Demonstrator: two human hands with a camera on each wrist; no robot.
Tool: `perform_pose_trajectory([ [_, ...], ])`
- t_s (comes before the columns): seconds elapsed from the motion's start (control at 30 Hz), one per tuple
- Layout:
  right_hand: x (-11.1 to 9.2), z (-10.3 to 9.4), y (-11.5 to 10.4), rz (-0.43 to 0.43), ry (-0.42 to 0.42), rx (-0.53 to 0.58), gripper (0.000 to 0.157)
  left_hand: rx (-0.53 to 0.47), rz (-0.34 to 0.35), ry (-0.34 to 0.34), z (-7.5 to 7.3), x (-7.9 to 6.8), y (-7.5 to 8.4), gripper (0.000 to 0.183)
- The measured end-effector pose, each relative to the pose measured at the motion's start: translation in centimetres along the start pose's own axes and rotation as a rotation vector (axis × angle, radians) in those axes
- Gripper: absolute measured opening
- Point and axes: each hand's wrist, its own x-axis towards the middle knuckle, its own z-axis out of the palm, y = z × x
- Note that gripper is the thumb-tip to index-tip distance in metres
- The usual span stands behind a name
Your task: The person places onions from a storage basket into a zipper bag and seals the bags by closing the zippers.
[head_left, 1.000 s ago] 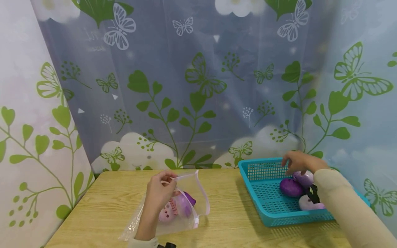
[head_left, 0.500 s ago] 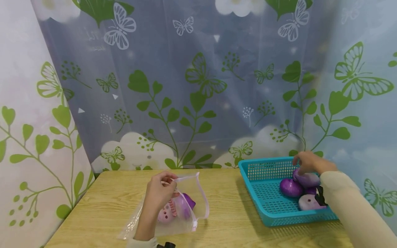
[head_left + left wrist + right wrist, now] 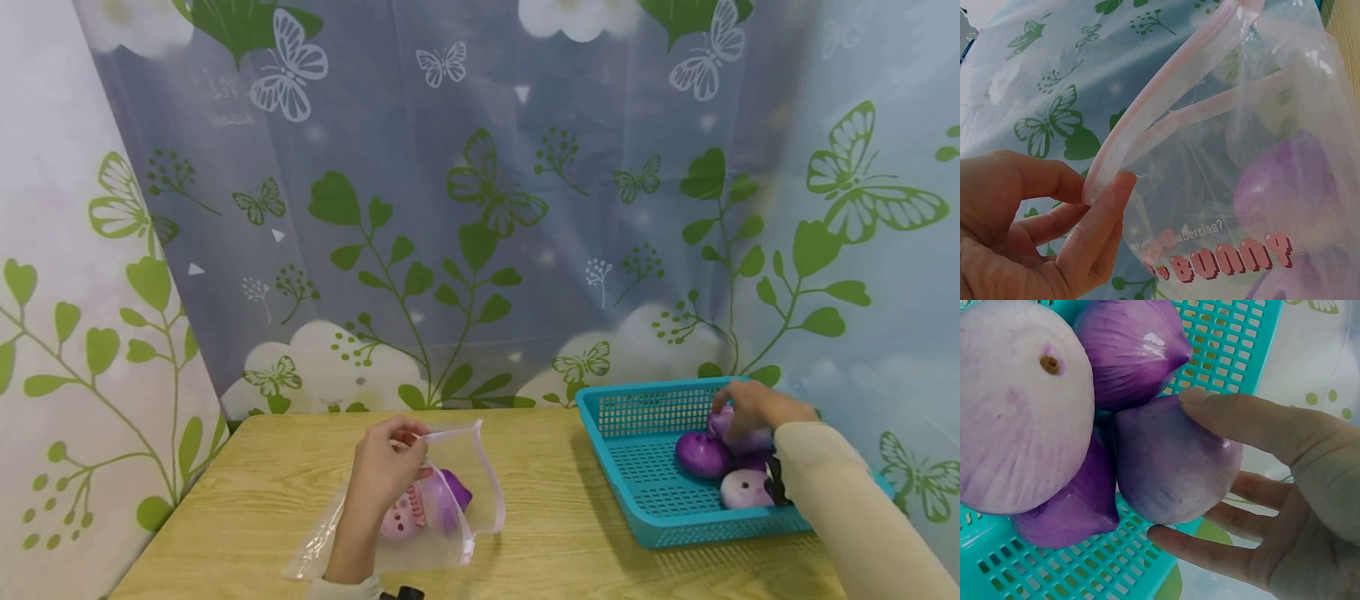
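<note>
My left hand [image 3: 390, 462] pinches the pink-edged rim of a clear zip bag [image 3: 1191, 150] with "BUNNY" print. Its mouth hangs partly open, and a purple onion [image 3: 453, 500] shows inside. Over the right side of the turquoise basket [image 3: 637, 492], my right hand [image 3: 768, 407] is on a pale purple onion [image 3: 1175, 459], thumb against its upper side and fingers around its outer side. Close by lie a glossy purple onion [image 3: 1132, 350], a whitish onion [image 3: 1016, 412] showing its brown root spot, and a dark purple one [image 3: 1069, 512].
The basket stands on a wood-grain table [image 3: 543, 500], at its right side, with raised mesh walls around the onions. Behind the table hangs a butterfly-print curtain [image 3: 480, 250]; more printed sheets cover both sides.
My right hand has come down and slightly right from above the basket onto the pale purple onion at the back. The left hand keeps its hold on the bag, almost still.
</note>
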Motion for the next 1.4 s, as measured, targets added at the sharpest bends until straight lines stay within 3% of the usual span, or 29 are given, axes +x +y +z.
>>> perform_pose_trajectory([
  [0.27,0.3,0.1,0.0,-0.001,0.003,0.016,0.053,0.008,-0.001,-0.003,-0.1,0.0,0.0,0.017],
  [0.5,0.3,0.0,-0.3,0.028,-0.005,0.124,0.045,0.012,-0.001,-0.001,-0.1,-0.1,0.0,0.015],
  [0.73,0.0,0.0,-0.4,0.024,-0.019,0.157,0.044,0.005,0.001,0.000,0.0,0.0,0.0,0.015],
  [1.4,-0.1,-2.0,-2.0,-0.110,-0.059,0.249,0.045,0.013,0.005,0.004,-0.1,0.1,-0.1,0.016],
])
